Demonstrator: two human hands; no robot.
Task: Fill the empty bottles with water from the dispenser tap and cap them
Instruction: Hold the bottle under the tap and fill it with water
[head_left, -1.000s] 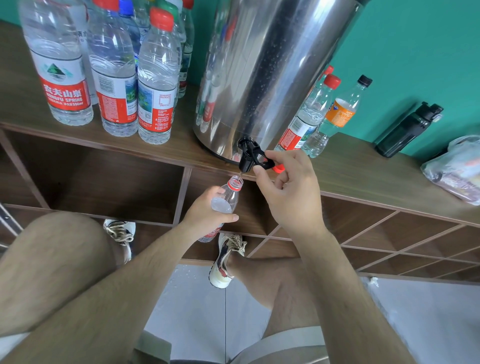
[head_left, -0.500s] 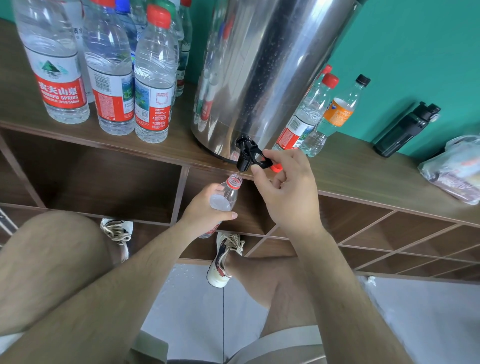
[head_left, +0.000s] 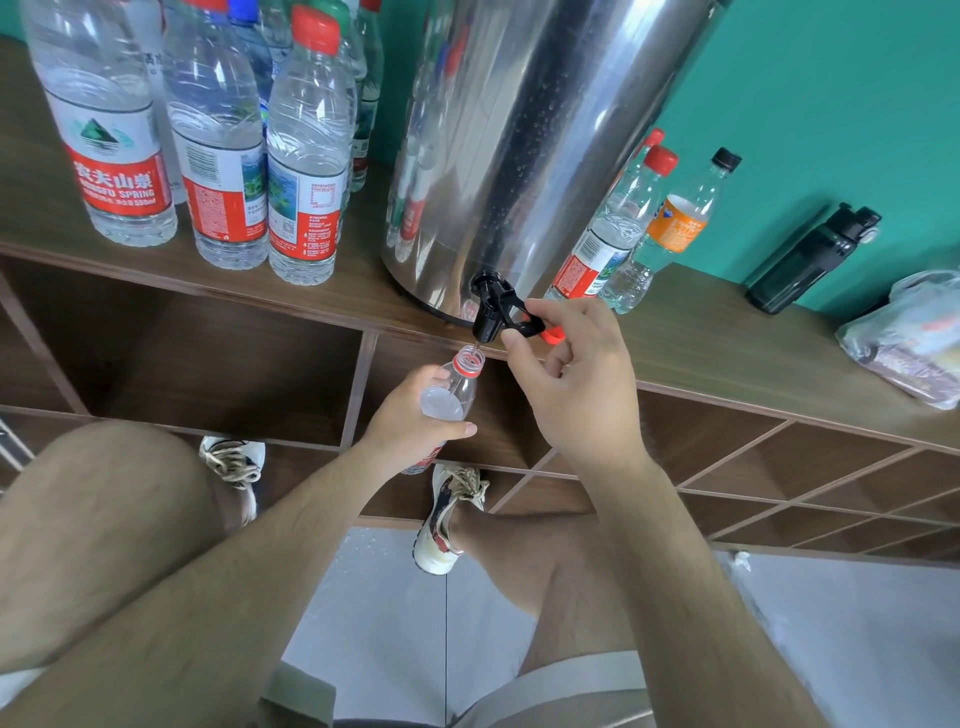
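Observation:
A steel water dispenser (head_left: 519, 135) stands on the wooden shelf top (head_left: 717, 332), its black tap (head_left: 493, 309) sticking out over the edge. My left hand (head_left: 410, 421) grips an uncapped clear bottle (head_left: 452, 392) with a red neck ring, its mouth right under the spout. A thin stream of water runs into it. My right hand (head_left: 571, 384) pinches the tap's black lever with thumb and forefinger. A red cap (head_left: 551, 336) shows just behind the fingers of my right hand; whether they hold it I cannot tell.
Several capped water bottles (head_left: 306, 156) stand left of the dispenser. To its right are a red-capped bottle (head_left: 613, 228), an orange-labelled bottle (head_left: 675, 228), a black flask (head_left: 810, 260) and a plastic bag (head_left: 904, 343). Open cubbies lie below the shelf; my knees and shoes are over the tiled floor.
Both hands stay at the tap and the bottle stays under the spout; the view has only shifted slightly.

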